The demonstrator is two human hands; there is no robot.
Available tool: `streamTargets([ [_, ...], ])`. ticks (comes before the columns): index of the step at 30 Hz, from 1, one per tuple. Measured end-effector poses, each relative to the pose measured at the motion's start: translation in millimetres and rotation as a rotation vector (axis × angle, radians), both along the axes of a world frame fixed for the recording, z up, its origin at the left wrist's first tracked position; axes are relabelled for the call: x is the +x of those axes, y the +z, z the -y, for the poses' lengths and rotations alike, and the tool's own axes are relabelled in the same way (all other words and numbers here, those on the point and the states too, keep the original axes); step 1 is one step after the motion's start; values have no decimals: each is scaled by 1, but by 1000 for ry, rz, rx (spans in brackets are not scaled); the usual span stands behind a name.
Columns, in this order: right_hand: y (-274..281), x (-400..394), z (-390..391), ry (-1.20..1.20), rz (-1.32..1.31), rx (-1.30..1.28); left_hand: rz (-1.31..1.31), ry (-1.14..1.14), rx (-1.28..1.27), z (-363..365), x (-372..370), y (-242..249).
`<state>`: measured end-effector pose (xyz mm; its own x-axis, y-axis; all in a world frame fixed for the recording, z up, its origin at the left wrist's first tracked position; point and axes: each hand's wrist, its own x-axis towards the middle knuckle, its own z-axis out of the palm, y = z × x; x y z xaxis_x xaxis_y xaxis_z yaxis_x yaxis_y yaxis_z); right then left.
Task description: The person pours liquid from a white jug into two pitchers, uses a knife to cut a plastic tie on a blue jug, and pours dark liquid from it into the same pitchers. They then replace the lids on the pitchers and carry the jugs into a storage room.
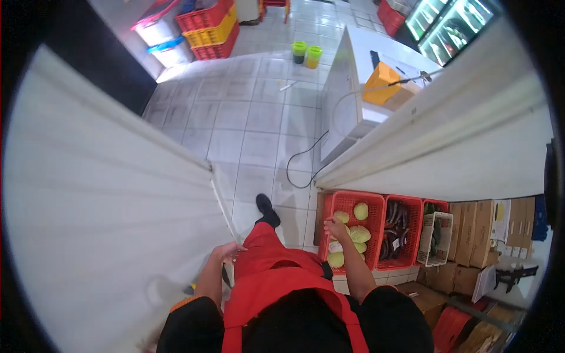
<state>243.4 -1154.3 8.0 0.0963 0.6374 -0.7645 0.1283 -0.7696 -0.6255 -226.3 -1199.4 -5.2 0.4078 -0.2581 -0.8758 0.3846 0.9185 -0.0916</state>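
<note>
My left hand is low at my left side, beside the red apron and the edge of the white wall panel. Its fingers stretch loosely toward the apron, with nothing visible in them. Swung out to the right, my right hand hangs over a red crate of pale green cabbages. Its fingers are curled in and show no object. Below me, one black shoe is on the tiled floor.
Past the cabbages stand a red crate of eggplants, a white basket and cardboard boxes. White walls flank the opening. Ahead are a white counter, a black cable, two green-lidded containers and stacked crates.
</note>
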Motion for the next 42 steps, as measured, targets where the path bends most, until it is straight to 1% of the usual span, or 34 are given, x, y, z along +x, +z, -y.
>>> streamTargets([
  [1,3,-2,-17,-30,11,-3,92,145,-29,-26,-9,-10],
  [2,-3,-1,-26,-55,58,-96,-23,88,9,-58,-12,3],
  [3,-5,-3,-22,-77,101,-202,-18,63,-17,-75,-17,-7],
  [4,-22,-2,-15,-96,115,-162,-31,-53,-12,-96,-30,-28],
  [5,-18,-4,-12,-129,106,-176,-46,-174,5,-134,-27,-1],
  [6,-17,-8,-17,-114,55,-334,-113,-250,79,-167,-20,28],
  [7,-15,-16,-29,-95,-2,-485,-120,-282,85,-197,-20,26],
  [9,-2,-39,-54,-195,-99,-495,-134,-530,145,-247,-23,17],
  [10,11,-52,-72,-269,-181,-505,-196,-575,184,-277,-15,26],
  [11,26,-67,-96,-272,-198,-514,-210,-584,172,-306,-21,17],
  [13,58,-97,-158,-360,-488,-234,-62,-728,659,-364,-37,-8],
  [14,65,-103,-192,-369,-501,-239,-69,-741,649,-393,-36,-6],
  [16,73,-109,-271,-451,-473,-306,-282,-326,650,-462,-30,2],
  [17,78,-109,-311,-489,-455,-343,-290,-336,648,-497,-27,1],
  [18,86,-108,-352,-515,-375,-182,-330,-193,701,-523,-27,-9],
  [19,49,-89,-373,-464,-436,-345,-378,-57,738,-540,-32,-9],
  [20,3,-70,-398,-420,-502,-498,-390,-79,725,-568,-37,-8],
  [21,-17,-63,-424,-633,-435,-274,-341,-45,782,-597,-34,-8],
  [22,-11,-38,-458,-696,-526,-217,-296,2,821,-612,-30,-6],
  [23,-13,-16,-493,-712,-542,-187,-306,7,783,-638,-21,10],
  [25,27,5,-584,-597,-393,-106,-393,12,762,-681,2,40],
  [27,62,10,-672,-485,-188,-76,-408,14,774,-725,11,42],
  [28,57,11,-709,-494,-192,-80,-417,15,785,-748,15,38],
  [30,39,7,-768,-339,-58,105,-467,39,799,-799,25,23],
  [31,28,0,-793,-353,-55,90,-512,81,820,-828,31,12],
  [32,16,-8,-820,-422,-152,34,-507,11,904,-859,36,0],
  [33,4,-15,-843,-488,-248,-27,-500,2,889,-891,43,-13],
  [34,-18,-24,-860,-493,-243,-43,-467,-131,1160,-925,53,-27],
  [35,-52,-37,-873,-593,-365,-115,-424,-270,1432,-962,62,-39],
  [36,-78,-47,-894,-689,-488,-176,-423,-273,1429,-1002,78,-47],
  [38,-111,-70,-929,-753,-469,-263,-328,-195,1413,-1071,122,-58],
  [39,-133,-81,-945,-761,-471,-286,-330,-208,1392,-1099,139,-76],
  [41,-193,-98,-978,-858,-390,-326,-309,-267,1252,-1150,171,-135],
  [42,-231,-104,-988,-843,-391,-366,-318,-301,1220,-1169,184,-172],
])
